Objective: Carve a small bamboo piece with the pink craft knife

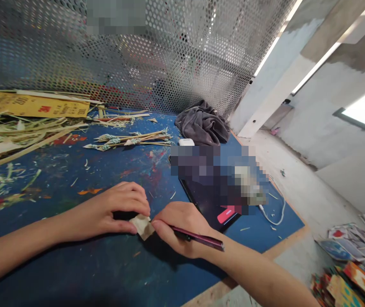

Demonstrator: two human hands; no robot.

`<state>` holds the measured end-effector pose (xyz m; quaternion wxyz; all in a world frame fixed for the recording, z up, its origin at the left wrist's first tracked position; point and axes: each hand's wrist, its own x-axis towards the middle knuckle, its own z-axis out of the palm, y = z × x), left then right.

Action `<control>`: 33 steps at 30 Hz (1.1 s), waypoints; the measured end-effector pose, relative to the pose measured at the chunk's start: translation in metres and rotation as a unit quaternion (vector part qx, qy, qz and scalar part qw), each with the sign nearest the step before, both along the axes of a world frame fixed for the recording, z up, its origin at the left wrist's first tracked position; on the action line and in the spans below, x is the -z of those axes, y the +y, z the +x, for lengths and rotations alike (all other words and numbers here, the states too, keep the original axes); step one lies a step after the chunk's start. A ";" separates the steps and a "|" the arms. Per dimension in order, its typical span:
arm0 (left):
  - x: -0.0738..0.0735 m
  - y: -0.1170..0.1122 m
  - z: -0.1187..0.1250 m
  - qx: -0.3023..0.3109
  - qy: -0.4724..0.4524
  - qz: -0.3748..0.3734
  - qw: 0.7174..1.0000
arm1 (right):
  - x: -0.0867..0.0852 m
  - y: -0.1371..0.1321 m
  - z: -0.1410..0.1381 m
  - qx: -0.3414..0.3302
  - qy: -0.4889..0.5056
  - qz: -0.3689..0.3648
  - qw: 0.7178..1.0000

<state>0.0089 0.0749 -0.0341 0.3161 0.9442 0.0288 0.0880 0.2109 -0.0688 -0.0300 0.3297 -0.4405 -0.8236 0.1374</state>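
- The left hand (124,211) lies low over the blue tabletop (89,273), its thumb and fingers nearly closed, pinching a small pale piece (143,227).
- That piece sits between the two hands, its near corner jutting out below the fingertips.
- The right hand (182,230) is curled tight around a slim maroon tool (198,238), held like a pen; the tool's back end sticks out over the wrist, and its tip is too hidden to tell whether it touches the piece.
- Just beyond the right hand lies a dark-screened device (198,198), its upper part blurred out, so room on that side is tight.
- The right forearm crosses the table's wooden edge (272,252); past it is pale floor (297,170).
- In front of the left hand, a stretch of blue with paint marks and slivers reaches to a bunch of thin sticks (137,140).
- Farther left, pale strips (25,136) and yellow sandpaper (31,104) take up the back, near a perforated metal panel (121,64) that bounds the table.
- A dark cloth (201,123) and a white case (186,142) fill the far right corner; a white cable (281,213) loops near the right edge.
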 end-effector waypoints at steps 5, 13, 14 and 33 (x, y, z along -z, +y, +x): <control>0.000 0.001 0.001 0.005 0.009 -0.002 1.000 | -0.001 0.000 -0.002 -0.009 0.005 -0.025 1.000; 0.002 0.002 0.002 0.005 0.014 -0.005 1.000 | -0.002 0.000 -0.001 -0.011 0.033 -0.056 0.998; 0.002 0.002 0.001 0.003 0.012 -0.005 1.000 | -0.002 0.001 -0.001 -0.010 0.036 -0.054 0.998; 0.003 0.001 0.000 0.012 0.015 0.001 1.000 | -0.008 0.000 0.000 0.013 0.059 -0.105 0.993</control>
